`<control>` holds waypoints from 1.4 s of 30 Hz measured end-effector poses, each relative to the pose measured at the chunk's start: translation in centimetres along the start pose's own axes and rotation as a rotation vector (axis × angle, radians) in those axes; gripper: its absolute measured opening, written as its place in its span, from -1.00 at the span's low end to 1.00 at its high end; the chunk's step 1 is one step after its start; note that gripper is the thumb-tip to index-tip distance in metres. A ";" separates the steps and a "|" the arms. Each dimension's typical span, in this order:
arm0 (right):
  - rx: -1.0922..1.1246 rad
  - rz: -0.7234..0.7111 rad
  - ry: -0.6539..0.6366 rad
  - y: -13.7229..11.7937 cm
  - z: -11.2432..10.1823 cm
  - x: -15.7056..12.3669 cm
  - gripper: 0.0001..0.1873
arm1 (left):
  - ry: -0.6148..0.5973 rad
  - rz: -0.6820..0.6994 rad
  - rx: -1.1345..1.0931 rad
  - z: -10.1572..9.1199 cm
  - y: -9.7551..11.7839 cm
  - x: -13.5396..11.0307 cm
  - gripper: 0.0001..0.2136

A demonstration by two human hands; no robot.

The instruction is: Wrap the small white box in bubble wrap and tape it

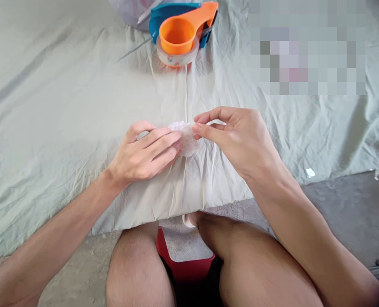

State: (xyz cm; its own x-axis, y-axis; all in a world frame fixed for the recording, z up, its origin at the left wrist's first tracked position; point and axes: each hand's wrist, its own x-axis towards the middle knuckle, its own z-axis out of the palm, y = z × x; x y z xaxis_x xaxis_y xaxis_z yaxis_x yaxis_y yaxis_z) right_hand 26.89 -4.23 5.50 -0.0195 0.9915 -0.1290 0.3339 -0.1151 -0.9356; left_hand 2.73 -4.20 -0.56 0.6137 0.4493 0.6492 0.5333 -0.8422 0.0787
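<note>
A small bundle of clear bubble wrap (189, 143) lies on the pale cloth near its front edge, between my hands. My left hand (153, 151) is closed over the left side of the bundle, its fingers covering part of it. At the bundle's upper right, my right hand (228, 128) has thumb and fingertips pinched together, touching or very near the plastic; what sits in the pinch is too small to make out. Whatever is inside the wrap cannot be seen.
Farther back stands an orange and blue tape dispenser (178, 36) with a roll of clear tape (176, 57). Behind it is a translucent bag (128, 10). The pale cloth (64, 106) has wrinkles. A red seat edge (189, 266) shows between my legs. The upper right is blurred out.
</note>
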 end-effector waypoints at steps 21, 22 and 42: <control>0.109 0.350 -0.586 1.8 -1.8 6.7 -0.56 | 0.217 -0.240 -0.198 0.8 0.5 0.3 -0.92; 0.092 0.351 -0.610 1.8 -1.8 7.2 -0.57 | 0.220 -0.267 -0.213 0.7 0.6 0.4 -0.93; -0.421 -0.727 -0.318 5.0 0.5 -0.6 -0.35 | 0.003 -0.079 -0.094 -2.5 -0.7 -1.7 -0.69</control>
State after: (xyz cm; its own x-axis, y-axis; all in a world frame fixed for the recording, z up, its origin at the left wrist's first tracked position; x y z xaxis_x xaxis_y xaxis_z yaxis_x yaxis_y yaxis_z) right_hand 28.06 -5.44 0.77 -0.6002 0.7397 0.3044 0.4540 0.6283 -0.6317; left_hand -0.11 -5.14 0.23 0.5704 0.5148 0.6401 0.5229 -0.8285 0.2004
